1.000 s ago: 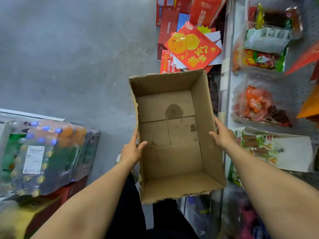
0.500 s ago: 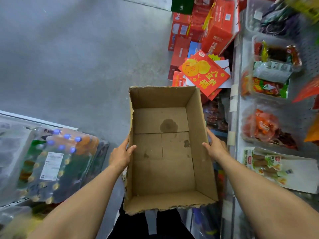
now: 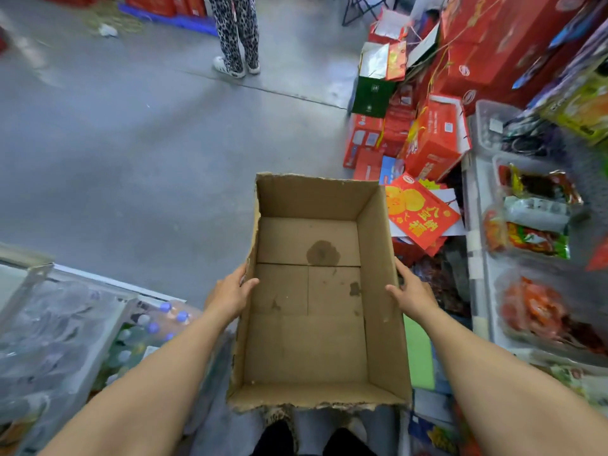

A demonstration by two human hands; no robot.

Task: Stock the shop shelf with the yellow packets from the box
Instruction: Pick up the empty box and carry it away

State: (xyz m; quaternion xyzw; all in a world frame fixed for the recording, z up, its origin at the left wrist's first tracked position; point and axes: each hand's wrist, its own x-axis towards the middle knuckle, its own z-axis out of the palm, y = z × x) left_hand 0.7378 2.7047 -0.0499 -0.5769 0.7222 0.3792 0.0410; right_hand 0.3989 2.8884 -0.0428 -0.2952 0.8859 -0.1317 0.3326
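Note:
An open cardboard box [image 3: 378, 245] hangs in the air in front of me, with a bare, stained bottom and nothing inside it. My left hand [image 3: 228, 296] grips its left wall, thumb over the rim. My right hand [image 3: 413, 294] presses flat against the outside of its right wall. The shop shelf [image 3: 477, 258] runs along the right edge, holding clear bins of red, green and white snack packets [image 3: 529, 238]. No yellow packets show in the box.
Red gift boxes [image 3: 434, 139] and a red paper bag [image 3: 421, 215] are piled on the floor ahead right. Shrink-wrapped bottles [image 3: 141, 340] and a clear case stand at lower left. A person's legs [image 3: 235, 34] stand far ahead on the grey floor [image 3: 131, 143].
The view has tilted up and away from the shelf, bringing more floor, the red boxes and a standing person into sight. The box stays held in both hands, lower in the frame.

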